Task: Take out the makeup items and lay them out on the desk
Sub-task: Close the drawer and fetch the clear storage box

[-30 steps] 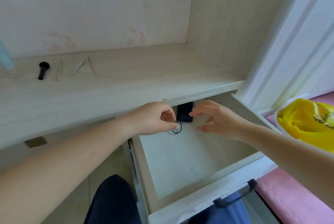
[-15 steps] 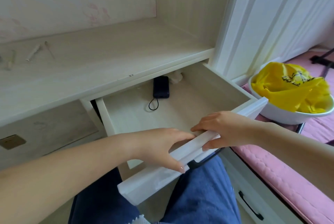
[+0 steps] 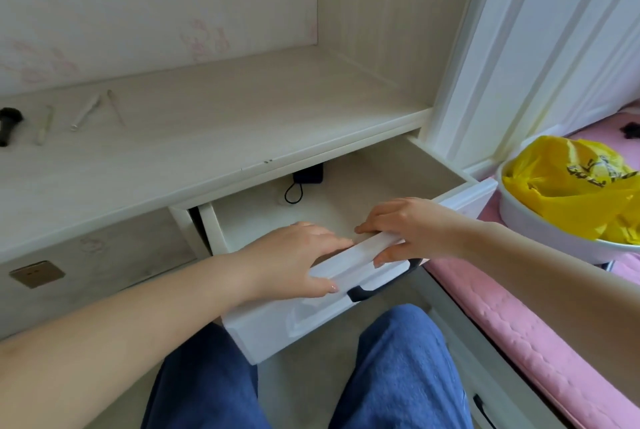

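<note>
Right now both hands sit on the top edge of the white drawer front (image 3: 349, 311), which stands pulled out from under the desk (image 3: 214, 137). On the left hand (image 3: 294, 260) the fingers reach fairly straight over the top of the front toward the drawer's inside while the thumb lies along its outer face, so the edge is pinched between them. On the right hand (image 3: 408, 226) the fingers curl over the same edge further along and the thumb presses from the outside just above the dark drawer handle (image 3: 367, 291), a firm clasp on the panel. Inside the drawer, far back and partly under the desk lip, lies a small black case (image 3: 309, 175) with a thin black loop (image 3: 293, 193) trailing from it toward the front; what the case is I cannot tell. Laid out on the desk top at the far left are the makeup items: a black brush (image 3: 8, 123) cut off by the picture's edge, then a pale slim stick (image 3: 45, 129), a white tube-like piece (image 3: 85, 113) and a thin wooden-looking stick (image 3: 116, 111), all apart from one another in a loose row. Blue trouser legs (image 3: 398, 376) show below the drawer. Off to the right a white bowl (image 3: 540, 231) holding a crumpled yellow bag (image 3: 568, 186) rests on a pink quilted cushion (image 3: 512, 335)
</note>
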The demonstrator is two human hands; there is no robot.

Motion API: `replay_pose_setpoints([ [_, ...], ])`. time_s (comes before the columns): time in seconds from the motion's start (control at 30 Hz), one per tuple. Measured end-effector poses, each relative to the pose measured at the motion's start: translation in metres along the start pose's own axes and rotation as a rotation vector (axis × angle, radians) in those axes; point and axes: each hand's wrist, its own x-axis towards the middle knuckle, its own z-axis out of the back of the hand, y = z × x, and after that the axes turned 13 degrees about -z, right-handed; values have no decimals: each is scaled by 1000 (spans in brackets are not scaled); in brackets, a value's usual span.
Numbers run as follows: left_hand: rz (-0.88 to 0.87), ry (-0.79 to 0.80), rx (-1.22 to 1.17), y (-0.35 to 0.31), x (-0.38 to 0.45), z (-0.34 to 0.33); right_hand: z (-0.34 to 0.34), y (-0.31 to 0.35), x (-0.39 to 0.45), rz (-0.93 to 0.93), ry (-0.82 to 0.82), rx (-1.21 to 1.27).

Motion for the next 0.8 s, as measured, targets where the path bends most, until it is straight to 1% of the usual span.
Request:
replay_pose_setpoints([
  [0.03,8,-52,73,4,-2,0,0,0,6,28,-70,-8],
  [0.13,35,-234,351,21,-7,1,3,3,28,106,-327,-133],
  [0.17,73,-244,424,25,-8,4,4,6,35,110,-387,-172],
  [0.2,127,-232,463,30,-9,7,7,9,43,101,-414,-201],
  [0.3,285,-193,488,47,-11,18,16,15,66,34,-405,-251],
  [0.4,359,-214,513,61,-13,26,23,17,86,-30,-356,-291],
  [0.53,464,-199,526,78,-15,38,25,15,108,-89,-315,-273],
  [0.67,543,-181,522,93,-17,45,22,7,122,-91,-387,-244],
  [0.8,549,-197,489,100,-14,46,14,-3,129,-113,-489,-182],
])
